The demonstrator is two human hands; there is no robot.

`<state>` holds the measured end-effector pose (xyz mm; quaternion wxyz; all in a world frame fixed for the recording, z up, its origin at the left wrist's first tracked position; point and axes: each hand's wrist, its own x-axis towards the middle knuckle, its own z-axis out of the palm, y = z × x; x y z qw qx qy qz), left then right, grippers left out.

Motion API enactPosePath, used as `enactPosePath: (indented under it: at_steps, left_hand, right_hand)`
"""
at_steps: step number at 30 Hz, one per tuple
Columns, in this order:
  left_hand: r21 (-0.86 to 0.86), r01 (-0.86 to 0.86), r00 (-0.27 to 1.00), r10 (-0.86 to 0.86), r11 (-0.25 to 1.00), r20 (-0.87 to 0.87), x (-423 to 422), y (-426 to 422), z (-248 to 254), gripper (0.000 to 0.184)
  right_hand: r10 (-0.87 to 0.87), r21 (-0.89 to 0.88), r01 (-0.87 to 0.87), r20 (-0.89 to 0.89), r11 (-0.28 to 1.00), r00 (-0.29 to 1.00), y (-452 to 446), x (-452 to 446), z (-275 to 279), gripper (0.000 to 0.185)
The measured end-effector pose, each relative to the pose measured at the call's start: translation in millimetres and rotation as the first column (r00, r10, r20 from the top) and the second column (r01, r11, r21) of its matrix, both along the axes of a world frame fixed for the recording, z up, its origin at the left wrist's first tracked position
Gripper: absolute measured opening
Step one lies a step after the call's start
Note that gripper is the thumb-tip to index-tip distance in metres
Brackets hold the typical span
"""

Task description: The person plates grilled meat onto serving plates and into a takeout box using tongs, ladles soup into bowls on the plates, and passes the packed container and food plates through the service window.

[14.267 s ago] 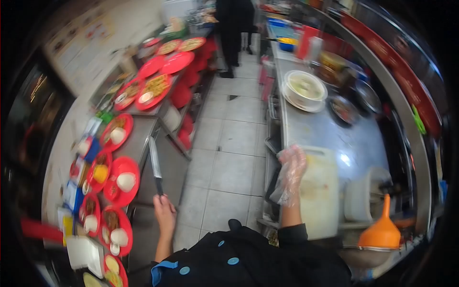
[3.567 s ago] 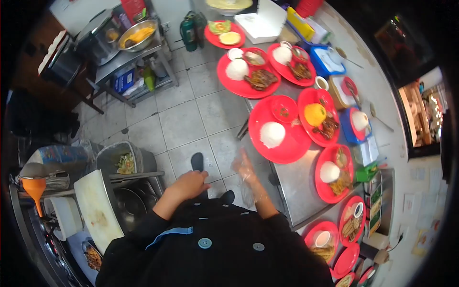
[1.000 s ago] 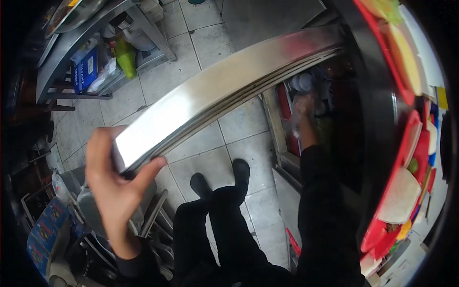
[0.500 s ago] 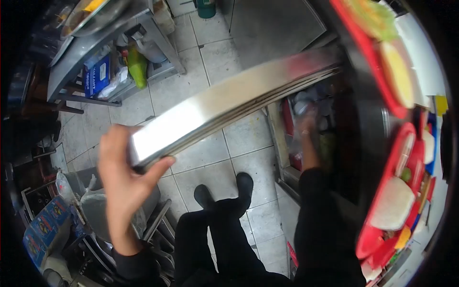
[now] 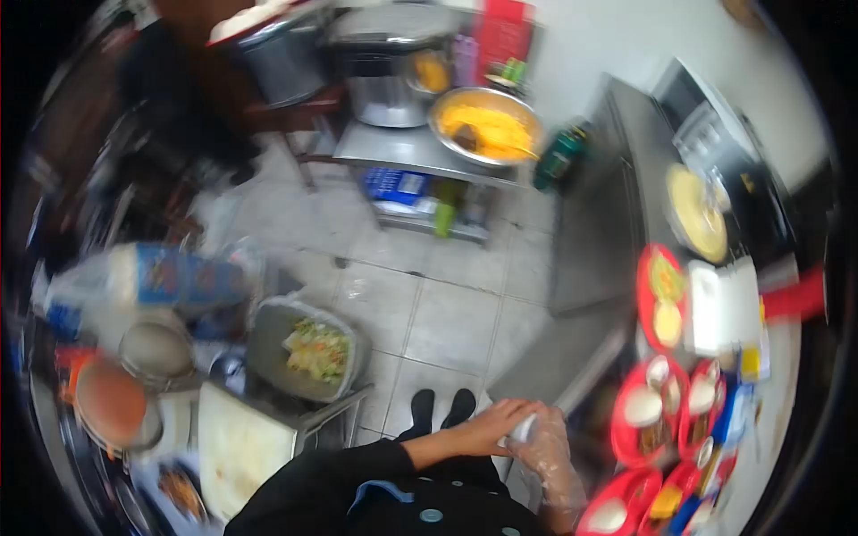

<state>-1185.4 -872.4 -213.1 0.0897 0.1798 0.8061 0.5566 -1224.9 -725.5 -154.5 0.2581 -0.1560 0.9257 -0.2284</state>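
In front of my body at the lower middle, my two hands are together. My left hand point(image 5: 483, 431), bare, has its fingers bent over a small white object point(image 5: 521, 431) whose kind I cannot make out. My right hand point(image 5: 547, 451), in a clear plastic glove, closes on the same object from the right. Their fingers partly hide it. Just right of the hands, red plates point(image 5: 617, 438) with white rounds of food stand on the counter. The metal fridge door point(image 5: 563, 357) lies beyond my hands.
A grey bin point(image 5: 262, 344) with chopped vegetables stands left, near a white cutting board point(image 5: 234, 447). At the back, a bowl of shredded yellow food point(image 5: 487, 121) sits on a steel table point(image 5: 393, 147). A green bottle point(image 5: 561, 156) stands beside it.
My left hand has let go of the metal door edge and come to my right hand. My right hand has left the fridge interior, bringing the white object. The view has swung upward.
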Motion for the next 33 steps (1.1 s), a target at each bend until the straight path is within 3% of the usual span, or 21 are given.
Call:
enactPosePath:
  at_steps: [1, 5, 8, 11, 12, 13, 14, 16, 17, 18, 19, 20, 22, 24, 25, 26, 28, 29, 31, 32, 33]
  left_hand:
    - [-0.02, -0.095, 0.995, 0.095, 0.995, -0.01, 3.8, -7.7, -3.9, 0.093]
    - [0.069, -0.416, 0.897, 0.422, 0.907, -0.135, -2.0, -61.0, -9.0, 0.087]
    - [0.08, -0.557, 0.817, 0.562, 0.827, -0.131, 1.4, -112.6, -31.8, 0.085]
    - [0.067, -0.773, 0.621, 0.773, 0.631, -0.126, 23.1, -150.9, -34.7, 0.082]
    - [0.067, -0.875, 0.474, 0.877, 0.479, -0.085, 31.2, -165.2, -40.8, 0.079]
    - [0.06, -0.948, 0.31, 0.95, 0.313, -0.042, 37.6, -179.8, -48.8, 0.076]
    - [0.048, -0.982, 0.181, 0.983, 0.182, -0.021, 43.4, -195.9, -60.7, 0.076]
    - [0.021, -0.999, -0.045, 0.999, -0.046, 0.022, 51.4, -231.3, -79.4, 0.072]
    - [0.032, -0.998, -0.061, 0.998, -0.062, 0.03, 54.0, -249.1, -88.6, 0.072]
    - [0.027, -0.983, -0.18, 0.982, -0.182, 0.052, 55.5, -267.7, -99.0, 0.071]
    - [0.02, -0.954, -0.298, 0.952, -0.3, 0.07, 55.0, -290.1, -108.0, 0.071]
    - [0.028, -0.948, -0.315, 0.946, -0.318, 0.073, 55.7, -312.0, -111.6, 0.071]
    - [-0.113, -0.902, -0.419, 0.908, -0.416, 0.007, 61.5, -348.8, -111.9, 0.068]
    - [-0.142, -0.87, -0.478, 0.878, -0.472, 0.015, 68.6, -374.1, -127.6, 0.068]
    - [-0.164, -0.848, -0.513, 0.858, -0.504, 0.017, 72.4, -384.1, -134.5, 0.069]
    - [-0.189, -0.828, -0.536, 0.844, -0.528, -0.01, 74.7, -393.0, -136.5, 0.068]
    - [-0.216, -0.808, -0.563, 0.826, -0.548, 0.008, 78.3, -407.7, -149.7, 0.068]
    - [-0.23, -0.795, -0.582, 0.813, -0.562, 0.026, 76.0, -408.5, -152.2, 0.068]
    - [-0.244, -0.785, -0.594, 0.804, -0.57, 0.03, 64.3, -421.7, -148.5, 0.069]
    - [-0.249, -0.783, -0.592, 0.805, -0.57, 0.021, 55.5, -430.5, -146.1, 0.069]
    - [-0.252, -0.787, -0.584, 0.812, -0.563, 0.01, 46.0, -436.8, -141.3, 0.069]
  right_hand:
    - [0.024, 0.056, -0.024, 0.013, 0.998, 1.0, -17.0, -5.1, 5.9, 0.068]
    - [0.258, -0.043, -0.264, -0.111, 0.964, 0.96, -79.6, -35.5, -3.5, 0.071]
    - [0.513, -0.216, -0.529, -0.133, 0.82, 0.848, -141.2, -63.0, -9.1, 0.079]
    - [0.641, -0.342, -0.603, -0.002, 0.721, 0.767, -210.2, -87.9, -17.2, 0.067]
    - [0.666, -0.327, -0.629, -0.002, 0.705, 0.746, -234.1, -94.8, -32.3, 0.067]
    - [0.494, -0.54, -0.267, 0.333, 0.798, 0.803, -259.7, -104.3, -55.1, 0.06]
    - [0.327, -0.571, 0.162, 0.654, 0.805, 0.682, -289.9, -115.3, -80.5, 0.053]
    - [0.178, -0.562, 0.171, 0.512, 0.809, 0.841, -363.8, -132.4, -138.0, 0.045]
    - [0.159, -0.519, 0.144, 0.495, 0.843, 0.854, -403.7, -136.0, -153.1, 0.039]
    - [0.141, -0.475, 0.119, 0.475, 0.872, 0.868, -444.0, -140.7, -170.2, 0.033]
    - [0.251, -0.515, -0.106, 0.22, 0.851, 0.943, -487.0, -154.5, -239.0, 0.028]
    - [0.356, -0.494, -0.331, -0.045, 0.804, 0.933, -527.3, -166.3, -297.5, 0.023]
    - [0.404, -0.579, -0.341, -0.023, 0.74, 0.915, -619.1, -131.7, -300.7, 0.026]
    - [0.449, -0.695, -0.109, 0.33, 0.711, 0.83, -716.1, -96.2, -347.0, 0.024]
    - [0.484, -0.599, -0.167, 0.419, 0.783, 0.768, -756.0, -70.1, -316.1, 0.033]
    - [0.498, -0.497, -0.233, 0.508, 0.836, 0.702, -787.1, -45.2, -278.7, 0.041]
    - [0.571, -0.592, -0.089, 0.71, 0.801, 0.412, -824.3, -19.9, -309.3, 0.061]
    - [0.556, -0.574, -0.089, 0.725, 0.814, 0.407, -828.1, -14.8, -324.9, 0.061]
    - [0.524, -0.406, -0.336, 0.593, 0.85, 0.611, -827.0, -15.4, -338.5, 0.075]
    - [0.454, -0.428, -0.18, 0.714, 0.885, 0.533, -803.5, -28.1, -332.8, 0.067]
    - [0.698, -0.524, -0.47, 0.431, 0.71, 0.572, -781.6, -47.9, -358.4, 0.063]
